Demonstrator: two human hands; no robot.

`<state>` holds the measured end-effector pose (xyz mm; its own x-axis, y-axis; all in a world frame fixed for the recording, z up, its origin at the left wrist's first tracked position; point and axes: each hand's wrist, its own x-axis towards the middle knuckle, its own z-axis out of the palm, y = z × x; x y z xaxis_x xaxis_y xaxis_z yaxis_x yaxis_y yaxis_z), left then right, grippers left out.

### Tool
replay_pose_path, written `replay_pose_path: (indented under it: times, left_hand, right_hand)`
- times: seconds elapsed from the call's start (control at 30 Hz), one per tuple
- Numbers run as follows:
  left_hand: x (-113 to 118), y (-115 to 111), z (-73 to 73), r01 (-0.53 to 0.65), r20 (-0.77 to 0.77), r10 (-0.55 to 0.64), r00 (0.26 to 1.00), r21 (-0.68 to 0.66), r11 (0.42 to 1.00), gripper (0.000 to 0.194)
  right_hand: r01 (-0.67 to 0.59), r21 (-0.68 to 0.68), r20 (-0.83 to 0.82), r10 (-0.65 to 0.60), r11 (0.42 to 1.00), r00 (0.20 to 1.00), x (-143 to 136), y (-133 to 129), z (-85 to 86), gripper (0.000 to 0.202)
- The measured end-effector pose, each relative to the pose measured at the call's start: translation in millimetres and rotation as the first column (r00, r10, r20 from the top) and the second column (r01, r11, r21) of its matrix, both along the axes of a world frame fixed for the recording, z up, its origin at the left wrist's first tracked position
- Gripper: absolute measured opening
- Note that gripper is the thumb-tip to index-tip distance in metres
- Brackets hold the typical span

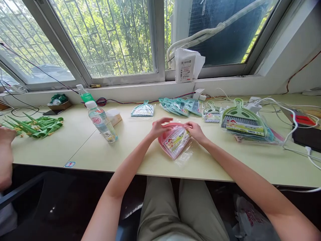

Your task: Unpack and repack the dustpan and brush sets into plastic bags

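A pink dustpan and brush set [175, 142] in a clear plastic bag lies on the table in front of me. It has a printed yellow-and-white card. My left hand [159, 129] rests at its upper left rim, fingers stretched out and slightly blurred. At the upper right, my right hand [195, 131] is closed on the edge of the bagged set, thumb and fingers pinched together. Loose clear film [185, 156] spreads at the set's lower right.
Bagged green and blue dustpan sets lie behind and at right, including a green set [242, 120]. A water bottle [101, 122] and a tissue box [114, 116] stand left. Green plastic parts [43, 127] lie near another person's hand [6, 134]. White cables [292, 117] cross the right side.
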<state>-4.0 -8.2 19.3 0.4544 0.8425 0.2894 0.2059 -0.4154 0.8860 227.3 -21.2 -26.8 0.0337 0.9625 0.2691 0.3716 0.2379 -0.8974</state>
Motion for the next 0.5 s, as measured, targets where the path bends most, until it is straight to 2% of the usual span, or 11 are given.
replay_pose_path:
  times: [0.03,0.07,0.1,0.13,0.17,0.2,0.23,0.3,0.37,0.5]
  left_hand:
    - [-1.7,4.6,-2.3,-0.192,0.019,0.191,0.981,0.096,0.977,0.071]
    - [-3.3,8.5,-4.4,-0.34,0.045,0.337,0.94,0.153,0.928,0.078]
    - [-4.9,11.5,-6.2,-0.44,0.083,0.432,0.898,0.16,0.884,0.083]
    - [-6.2,13.7,-7.8,-0.493,0.128,0.48,0.868,0.11,0.863,0.084]
    - [-7.3,15.2,-9.3,-0.49,0.163,0.481,0.861,0.015,0.872,0.082]
    - [-8.1,16.2,-10.8,-0.434,0.183,0.446,0.876,-0.103,0.895,0.078]
    - [-8.6,17.0,-12.3,-0.344,0.193,0.386,0.902,-0.22,0.913,0.073]
    - [-8.8,18.5,-15.7,-0.168,0.201,0.259,0.945,-0.381,0.909,0.063]
    - [-8.7,21.0,-19.4,-0.106,0.222,0.215,0.951,-0.419,0.902,0.056]
    - [-11.9,29.2,-24.4,-0.184,0.302,0.33,0.894,-0.424,0.887,0.054]
  right_hand:
    - [0.051,0.032,-0.063,-0.049,0.998,0.997,1.5,1.2,-1.7,0.032]
    - [0.097,0.061,-0.114,-0.09,0.993,0.989,2.5,2.1,-3.1,0.034]
    - [0.139,0.085,-0.151,-0.125,0.987,0.981,2.9,2.7,-4.1,0.036]
    - [0.174,0.101,-0.178,-0.154,0.98,0.972,2.7,2.9,-4.8,0.037]
    - [0.196,0.112,-0.198,-0.171,0.974,0.965,2.0,2.7,-5.1,0.038]
    - [0.195,0.115,-0.211,-0.168,0.974,0.963,1.0,2.2,-5.0,0.039]
    - [0.173,0.111,-0.22,-0.146,0.979,0.964,-0.1,1.4,-4.3,0.04]
    - [0.118,0.086,-0.234,-0.095,0.989,0.968,-1.3,-0.8,-1.6,0.043]
    - [0.111,0.056,-0.246,-0.095,0.992,0.965,0.1,-3.0,3.1,0.049]
    - [0.152,0.0,-0.263,-0.147,0.988,0.953,9.4,-4.7,14.8,0.06]
